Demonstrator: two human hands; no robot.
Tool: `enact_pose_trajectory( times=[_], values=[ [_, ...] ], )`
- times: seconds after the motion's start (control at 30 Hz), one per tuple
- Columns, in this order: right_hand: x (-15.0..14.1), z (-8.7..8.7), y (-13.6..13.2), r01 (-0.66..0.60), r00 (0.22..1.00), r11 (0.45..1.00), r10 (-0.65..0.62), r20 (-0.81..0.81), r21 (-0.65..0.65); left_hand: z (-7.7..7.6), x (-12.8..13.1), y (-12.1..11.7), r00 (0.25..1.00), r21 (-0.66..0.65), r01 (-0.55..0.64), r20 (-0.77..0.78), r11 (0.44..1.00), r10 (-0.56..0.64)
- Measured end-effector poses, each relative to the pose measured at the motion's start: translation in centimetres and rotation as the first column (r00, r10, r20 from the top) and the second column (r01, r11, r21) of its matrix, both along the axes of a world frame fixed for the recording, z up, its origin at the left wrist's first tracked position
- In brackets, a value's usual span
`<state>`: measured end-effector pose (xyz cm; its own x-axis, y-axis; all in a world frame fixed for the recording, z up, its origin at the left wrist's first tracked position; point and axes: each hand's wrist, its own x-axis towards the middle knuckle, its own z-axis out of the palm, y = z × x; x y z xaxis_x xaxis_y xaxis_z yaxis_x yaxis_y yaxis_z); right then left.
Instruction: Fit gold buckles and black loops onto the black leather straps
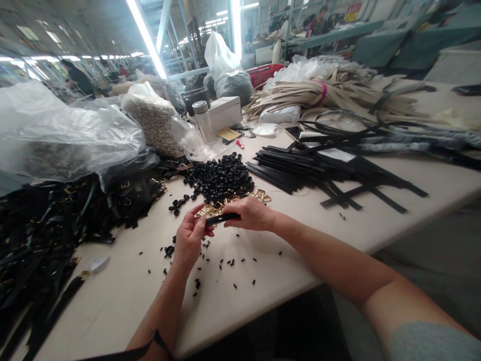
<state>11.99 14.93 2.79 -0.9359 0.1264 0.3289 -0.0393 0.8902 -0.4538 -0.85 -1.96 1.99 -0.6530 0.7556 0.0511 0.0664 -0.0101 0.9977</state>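
Note:
My left hand (191, 238) and my right hand (251, 213) are both closed on one short black strap (221, 218), held level just above the table (124, 291). The left fingers pinch its left end, the right fingers cover its right end. Right behind the hands lies a small heap of gold metal buckles (225, 203), and behind that a pile of small black loops (220, 178). Tiny black bits (225, 263) are scattered on the table under and in front of my hands.
A big heap of black straps with gold buckles (48, 230) fills the left side. Flat black strips (300, 168) lie to the right, beige straps (323, 93) behind them. Plastic bags (67, 130), a white box (225, 113) and a metal flask (203, 120) stand at the back.

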Motion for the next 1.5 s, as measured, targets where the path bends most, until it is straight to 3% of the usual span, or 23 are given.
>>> enact_pose_trajectory(
  times=[0.2, 0.47, 0.6, 0.73, 0.9, 1.0, 1.27, 1.5],
  values=[
    [0.0, 0.0, 0.0, -0.005, 1.0, 1.0, 0.006, 0.022, -0.015, 0.1, 0.0, 0.0, 0.999, 0.019, 0.031, 0.033, 0.999, -0.032],
    [0.0, 0.2, -0.1, 0.026, 0.999, 0.991, -0.031, -0.034, -0.131, 0.2, -0.2, 0.2, 0.91, -0.013, 0.082, 0.408, 0.997, -0.07],
    [0.1, 0.2, 0.2, 0.063, 0.997, 0.99, -0.068, -0.031, -0.124, 0.2, -0.4, 0.2, 0.88, -0.005, 0.095, 0.467, 0.995, -0.082],
    [0.2, 0.3, 0.3, 0.074, 0.997, 0.989, -0.077, -0.019, -0.129, 0.1, -0.5, 0.0, 0.896, 0.011, 0.059, 0.44, 0.998, -0.058],
    [0.1, 0.5, 0.3, 0.08, 0.996, 0.986, -0.083, -0.019, -0.149, 0.4, -0.1, 0.0, 0.976, 0.022, -0.047, 0.213, 0.999, 0.041],
    [0.1, 0.3, 0.5, 0.075, 0.996, 0.985, -0.083, -0.043, -0.154, 0.6, -0.1, 0.0, 0.983, 0.053, -0.067, 0.173, 0.996, 0.057],
    [-0.1, 0.1, -0.2, 0.024, 0.994, 0.988, -0.04, -0.1, -0.154, -0.5, -0.1, 0.3, 0.979, -0.035, 0.03, 0.202, 0.999, -0.022],
    [-0.3, -0.3, 0.2, -0.036, 0.991, 0.997, 0.026, -0.134, -0.075, -0.9, 0.0, 0.3, 0.98, -0.025, 0.063, 0.191, 0.998, -0.057]
  ],
)
